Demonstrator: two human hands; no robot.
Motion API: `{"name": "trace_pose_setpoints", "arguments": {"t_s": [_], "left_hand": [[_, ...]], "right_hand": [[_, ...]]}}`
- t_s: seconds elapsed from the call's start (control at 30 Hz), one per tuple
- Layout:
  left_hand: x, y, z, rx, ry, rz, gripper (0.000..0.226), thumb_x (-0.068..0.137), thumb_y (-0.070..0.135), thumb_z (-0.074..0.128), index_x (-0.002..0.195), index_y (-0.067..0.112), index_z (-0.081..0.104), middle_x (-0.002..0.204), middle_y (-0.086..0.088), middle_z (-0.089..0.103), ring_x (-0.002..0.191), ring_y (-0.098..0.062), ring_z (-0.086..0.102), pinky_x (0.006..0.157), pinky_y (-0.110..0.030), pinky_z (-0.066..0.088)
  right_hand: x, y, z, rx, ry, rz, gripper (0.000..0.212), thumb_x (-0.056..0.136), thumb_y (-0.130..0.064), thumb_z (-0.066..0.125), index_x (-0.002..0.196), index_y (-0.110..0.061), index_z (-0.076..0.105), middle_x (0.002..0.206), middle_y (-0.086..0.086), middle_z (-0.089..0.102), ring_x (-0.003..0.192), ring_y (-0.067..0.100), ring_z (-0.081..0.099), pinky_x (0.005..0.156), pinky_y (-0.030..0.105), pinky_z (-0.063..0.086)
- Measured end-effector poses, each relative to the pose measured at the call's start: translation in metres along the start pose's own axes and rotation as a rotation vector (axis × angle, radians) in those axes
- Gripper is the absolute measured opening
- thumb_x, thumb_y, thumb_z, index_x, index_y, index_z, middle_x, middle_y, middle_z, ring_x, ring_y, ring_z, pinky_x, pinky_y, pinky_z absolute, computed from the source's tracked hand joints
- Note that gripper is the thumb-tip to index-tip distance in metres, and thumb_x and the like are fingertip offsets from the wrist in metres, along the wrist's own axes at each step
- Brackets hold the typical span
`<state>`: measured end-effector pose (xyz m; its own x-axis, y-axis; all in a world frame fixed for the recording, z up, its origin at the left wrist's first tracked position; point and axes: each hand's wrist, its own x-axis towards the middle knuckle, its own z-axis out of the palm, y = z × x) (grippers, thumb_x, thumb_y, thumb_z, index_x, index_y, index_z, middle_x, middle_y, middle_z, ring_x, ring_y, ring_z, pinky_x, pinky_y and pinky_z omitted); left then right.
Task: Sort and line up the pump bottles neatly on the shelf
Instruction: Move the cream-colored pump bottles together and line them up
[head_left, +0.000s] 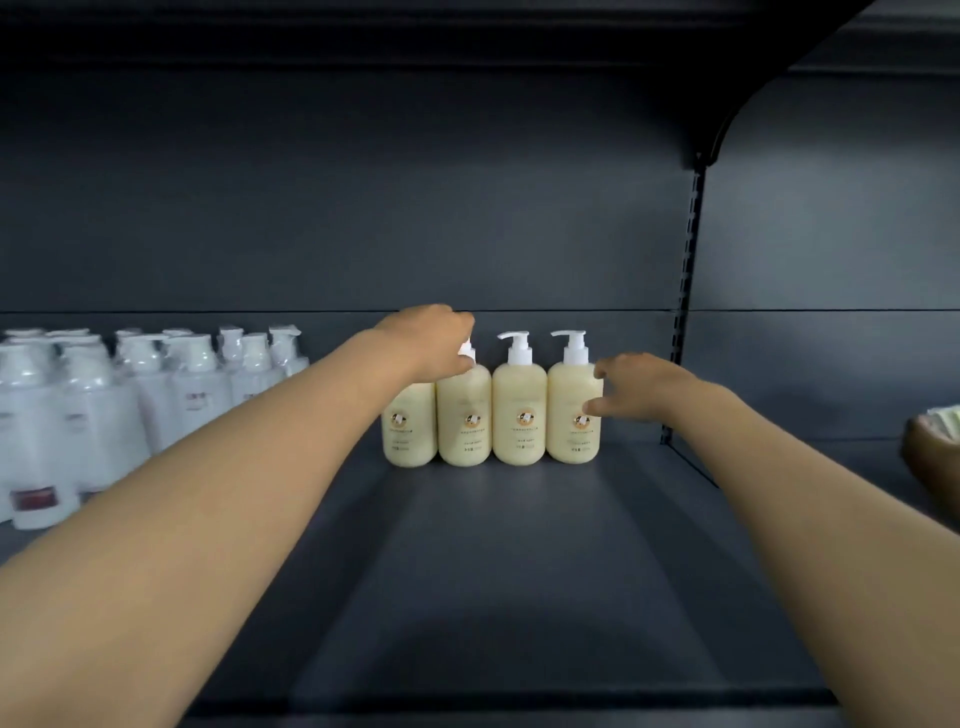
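Head view: step in hand looks like the final squaring-up of the row. Four cream-yellow plastic pump bottles (519, 410) with white pump heads stand upright, side by side and touching, at 12 o'clock against the back of the dark grey metal shelf (519, 571). All the round orange labels face front. The left hand (431, 340) sits over the 9 o'clock end of the row, its fingers curled round the pump head of the second bottle (464, 415). The leftmost bottle's pump is hidden under the wrist. The right hand (631, 384) is at the 3 o'clock end, fingers loosely spread, thumb and fingertips touching the side of the rightmost bottle (571, 405), not wrapped round it. The two visible spouts both point towards 9 o'clock. Next move, my read: twist the held pump to match those spouts while the right hand braces the row so it doesn't slide or tip. White shrink-wrapped pump bottles (104, 395) are grouped at 9 o'clock, well apart. There's a blurred object at the 3 o'clock edge that I can't identify.
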<state>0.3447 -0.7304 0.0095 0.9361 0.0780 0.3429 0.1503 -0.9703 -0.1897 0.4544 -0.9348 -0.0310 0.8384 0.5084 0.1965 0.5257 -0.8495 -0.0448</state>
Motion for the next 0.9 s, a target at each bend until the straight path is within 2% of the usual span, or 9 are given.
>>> {"name": "trace_pose_setpoints", "arguments": {"t_s": [0.1,0.2,0.43,0.67,0.8,0.9], "left_hand": [[-0.045,-0.002,-0.006,0.054,-0.056,-0.064,0.035,0.091,0.035,0.046,0.118,0.013,0.051,0.12,-0.008,0.053,0.109,-0.027,0.052,0.085,-0.037,0.044],[-0.084,-0.004,-0.012,0.08,-0.109,-0.116,0.035,0.091,0.038,0.047,0.116,0.013,0.052,0.119,-0.008,0.053,0.108,-0.027,0.053,0.087,-0.037,0.046],[-0.134,-0.033,-0.031,0.023,-0.098,-0.216,0.035,0.091,0.038,0.048,0.115,0.014,0.054,0.118,-0.008,0.055,0.107,-0.025,0.053,0.086,-0.035,0.046],[-0.109,-0.077,-0.005,0.022,-0.102,-0.211,0.034,0.092,0.039,0.046,0.112,0.014,0.054,0.116,-0.006,0.056,0.104,-0.024,0.055,0.081,-0.034,0.045],[-0.072,-0.101,0.024,-0.016,-0.076,-0.153,0.034,0.093,0.04,0.044,0.111,0.013,0.052,0.115,-0.007,0.055,0.104,-0.025,0.054,0.081,-0.036,0.045],[-0.044,-0.109,0.048,-0.048,-0.014,-0.089,0.036,0.093,0.038,0.044,0.115,0.011,0.051,0.119,-0.009,0.053,0.109,-0.028,0.052,0.08,-0.036,0.042]], "right_hand": [[-0.033,-0.013,-0.004,-0.113,-0.015,-0.047,0.055,0.086,-0.048,0.056,0.129,-0.015,0.048,0.13,0.003,0.05,0.119,0.024,0.048,0.092,0.039,0.046],[-0.063,-0.032,-0.009,-0.12,0.016,-0.099,0.051,0.086,-0.043,0.055,0.129,-0.016,0.048,0.13,0.004,0.049,0.118,0.024,0.047,0.09,0.039,0.046],[-0.091,-0.082,-0.012,-0.133,0.094,-0.203,0.043,0.085,-0.039,0.054,0.121,-0.016,0.055,0.119,0.003,0.057,0.11,0.023,0.051,0.075,0.031,0.04],[-0.052,-0.12,-0.018,-0.141,0.136,-0.212,0.045,0.086,-0.045,0.055,0.123,-0.019,0.053,0.121,0.003,0.054,0.114,0.021,0.048,0.074,0.031,0.037],[-0.006,-0.135,-0.015,-0.128,0.206,-0.18,0.038,0.085,-0.042,0.055,0.115,-0.019,0.055,0.115,0.001,0.058,0.107,0.021,0.051,0.079,0.034,0.046],[0.023,-0.144,-0.009,-0.067,0.268,-0.163,0.042,0.088,-0.038,0.054,0.125,-0.02,0.051,0.125,0.002,0.054,0.115,0.021,0.048,0.083,0.033,0.045]]}}
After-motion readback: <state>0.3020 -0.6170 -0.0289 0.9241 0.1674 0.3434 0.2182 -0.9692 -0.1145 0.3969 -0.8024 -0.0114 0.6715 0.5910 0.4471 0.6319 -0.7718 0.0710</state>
